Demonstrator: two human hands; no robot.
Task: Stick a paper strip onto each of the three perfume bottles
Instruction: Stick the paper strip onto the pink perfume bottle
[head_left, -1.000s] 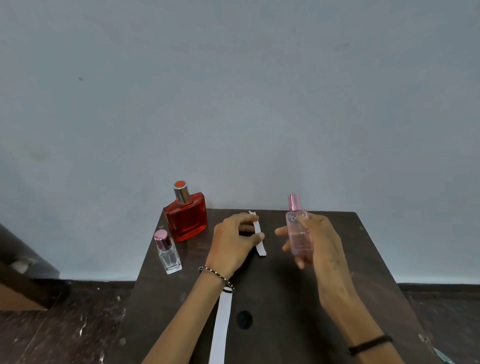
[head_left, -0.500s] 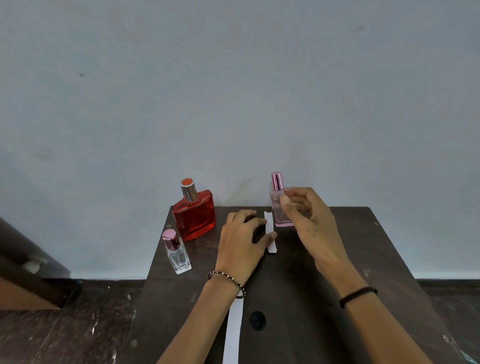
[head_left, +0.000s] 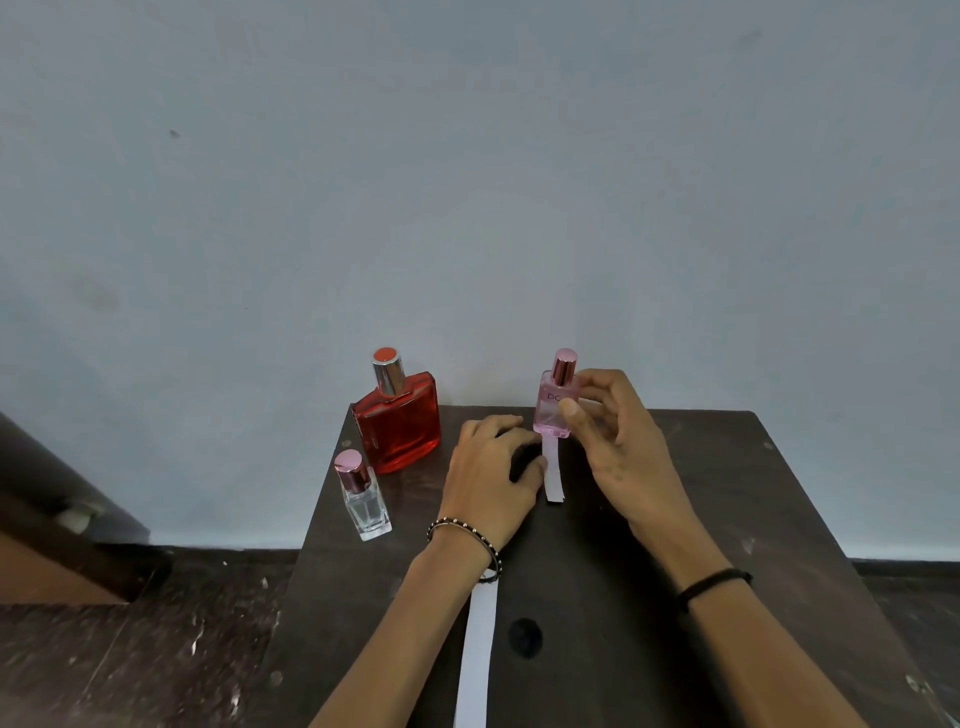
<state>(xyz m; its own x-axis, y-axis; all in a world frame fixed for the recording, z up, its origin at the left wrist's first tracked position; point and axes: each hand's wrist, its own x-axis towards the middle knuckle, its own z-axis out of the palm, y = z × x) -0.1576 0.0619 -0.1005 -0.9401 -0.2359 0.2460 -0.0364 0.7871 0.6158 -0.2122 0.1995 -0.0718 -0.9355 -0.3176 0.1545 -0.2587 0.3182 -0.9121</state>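
Observation:
My right hand grips a pink perfume bottle with a pink cap, upright above the table's far edge. Just below the bottle's base, a short white paper strip is pinched by the thumb and fingers of my left hand; whether it touches the bottle is unclear. A red square bottle with a silver and red cap stands at the far left. In front of it stands a small clear bottle with a pink cap.
A long white paper strip lies on the dark wooden table, running under my left wrist to the near edge. A round dark hole sits beside it. A grey wall rises right behind the table. Dark flooring lies to the left.
My right hand brought the pink bottle from the right over to above the short strip. My left hand has stayed on the strip.

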